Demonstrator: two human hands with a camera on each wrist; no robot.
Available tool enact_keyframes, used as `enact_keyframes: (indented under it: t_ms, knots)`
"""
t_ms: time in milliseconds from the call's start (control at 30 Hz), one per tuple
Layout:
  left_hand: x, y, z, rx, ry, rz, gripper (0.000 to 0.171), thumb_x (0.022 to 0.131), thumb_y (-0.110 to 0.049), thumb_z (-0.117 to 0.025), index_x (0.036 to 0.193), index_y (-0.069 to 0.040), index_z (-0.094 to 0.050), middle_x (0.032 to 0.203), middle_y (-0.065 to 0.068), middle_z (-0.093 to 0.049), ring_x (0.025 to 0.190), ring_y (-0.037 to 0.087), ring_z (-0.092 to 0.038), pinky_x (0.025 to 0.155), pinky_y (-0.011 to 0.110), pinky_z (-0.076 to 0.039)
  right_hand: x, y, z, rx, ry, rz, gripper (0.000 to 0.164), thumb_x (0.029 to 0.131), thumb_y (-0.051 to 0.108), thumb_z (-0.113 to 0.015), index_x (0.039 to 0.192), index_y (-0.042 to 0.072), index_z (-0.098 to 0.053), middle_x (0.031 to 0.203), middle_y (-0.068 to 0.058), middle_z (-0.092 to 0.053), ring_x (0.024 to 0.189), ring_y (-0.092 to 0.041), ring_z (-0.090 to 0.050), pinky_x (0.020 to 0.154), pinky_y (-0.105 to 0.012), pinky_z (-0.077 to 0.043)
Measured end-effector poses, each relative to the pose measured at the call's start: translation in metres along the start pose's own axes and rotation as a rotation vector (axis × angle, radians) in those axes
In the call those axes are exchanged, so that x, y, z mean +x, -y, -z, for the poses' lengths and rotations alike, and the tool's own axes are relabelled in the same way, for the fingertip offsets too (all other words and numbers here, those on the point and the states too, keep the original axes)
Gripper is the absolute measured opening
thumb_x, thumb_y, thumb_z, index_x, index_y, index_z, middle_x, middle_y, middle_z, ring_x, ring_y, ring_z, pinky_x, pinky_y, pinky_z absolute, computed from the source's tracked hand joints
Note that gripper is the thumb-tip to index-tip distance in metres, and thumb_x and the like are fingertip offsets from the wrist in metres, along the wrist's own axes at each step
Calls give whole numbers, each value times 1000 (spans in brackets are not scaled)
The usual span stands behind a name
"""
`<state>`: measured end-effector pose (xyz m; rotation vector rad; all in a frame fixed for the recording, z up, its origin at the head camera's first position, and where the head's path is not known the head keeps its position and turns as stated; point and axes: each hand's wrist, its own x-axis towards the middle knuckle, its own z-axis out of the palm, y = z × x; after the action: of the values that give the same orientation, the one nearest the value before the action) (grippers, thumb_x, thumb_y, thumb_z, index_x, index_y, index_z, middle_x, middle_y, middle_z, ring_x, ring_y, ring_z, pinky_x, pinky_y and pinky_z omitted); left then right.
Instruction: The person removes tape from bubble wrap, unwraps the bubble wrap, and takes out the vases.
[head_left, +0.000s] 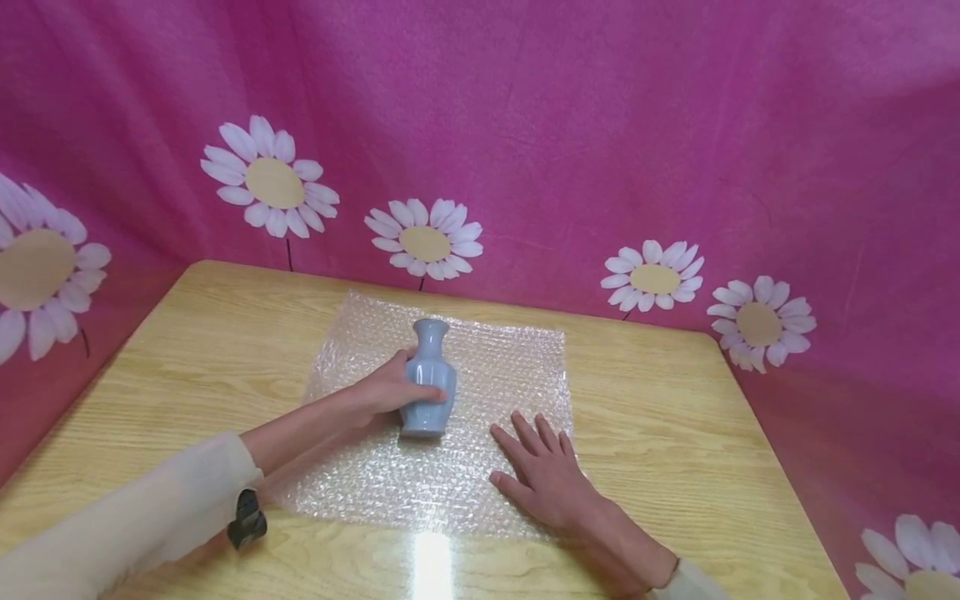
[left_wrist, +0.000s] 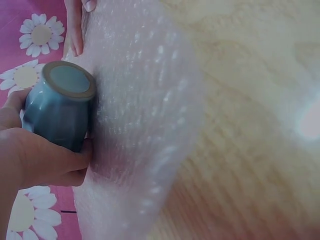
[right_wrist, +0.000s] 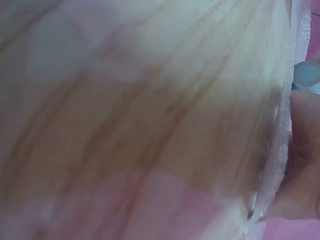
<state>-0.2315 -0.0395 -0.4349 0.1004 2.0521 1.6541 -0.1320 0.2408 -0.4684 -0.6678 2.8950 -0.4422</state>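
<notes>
A glossy blue-grey vase point(head_left: 429, 400) is held on its side over a sheet of bubble wrap point(head_left: 510, 358), neck pointing away. My left hand point(head_left: 397, 387) grips its body from the left, thumb across the top side. The left wrist view shows the vase's round base point(left_wrist: 70, 80) with an unglazed ring; whether its lower side touches the wrap, I cannot tell. Fingers spread, my right hand point(head_left: 547, 475) rests on the right part of the bubble wrap near its edge. In the right wrist view the hand point(right_wrist: 305, 155) shows partly, beside the wrap's edge.
The wrap lies on a wood-grain table point(head_left: 660, 417) with rounded far corners. A pink curtain point(head_left: 525, 150) with white daisies surrounds the back and sides. A dark device point(head_left: 247, 518) hangs at the left sleeve cuff. Light glares off the table's front point(head_left: 432, 567).
</notes>
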Motion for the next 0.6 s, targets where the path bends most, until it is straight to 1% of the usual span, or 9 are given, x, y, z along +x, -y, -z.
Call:
enact_keyframes:
  t_ms: [67, 167, 333, 400, 467, 600]
  knots:
    - [0, 2, -1, -70, 11, -2, 98, 84, -12, -79, 157, -6, -14, 135, 22, -49, 114, 35, -57, 96, 45, -50, 0, 0, 0, -3, 5, -2, 67, 101, 56, -45, 158, 25, -31, 164, -14, -18, 147, -46, -9, 111, -71, -11]
    - [-1, 4, -2, -136, 19, -8, 97, 84, -7, -77, 157, -8, -13, 136, 22, -48, 114, 36, -57, 94, 45, -52, 0, -1, 1, -6, 6, 0, 67, 101, 56, -44, 158, 24, -31, 164, -14, -18, 147, -46, -9, 111, -72, -10]
    - [-5, 5, -3, -141, 29, -47, 94, 82, -6, -79, 154, -6, -18, 133, 23, -50, 113, 36, -57, 93, 46, -52, 0, -1, 0, -14, -4, 5, 66, 101, 55, -44, 158, 23, -32, 163, -14, -19, 146, -47, -10, 110, -72, -11]
    - [-6, 6, -3, -109, 24, -58, 93, 82, -8, -79, 153, -7, -20, 131, 21, -51, 112, 35, -57, 93, 46, -52, 0, -1, -1, -16, -10, 8, 66, 101, 55, -45, 157, 23, -33, 163, -15, -20, 146, -47, -11, 110, -72, -11]
    - [-8, 6, -3, -46, 7, -76, 93, 81, -12, -81, 153, -8, -22, 130, 20, -52, 112, 35, -56, 93, 47, -51, 0, -1, -1, -18, -17, 13, 65, 101, 54, -45, 157, 22, -34, 163, -15, -21, 146, -48, -12, 110, -72, -12]
    - [-13, 8, -2, 76, 5, -114, 94, 81, -19, -83, 154, -12, -24, 130, 20, -52, 115, 35, -55, 94, 49, -50, 0, -2, -2, -19, -19, 14, 65, 101, 54, -45, 157, 22, -34, 163, -15, -21, 146, -48, -12, 110, -72, -12]
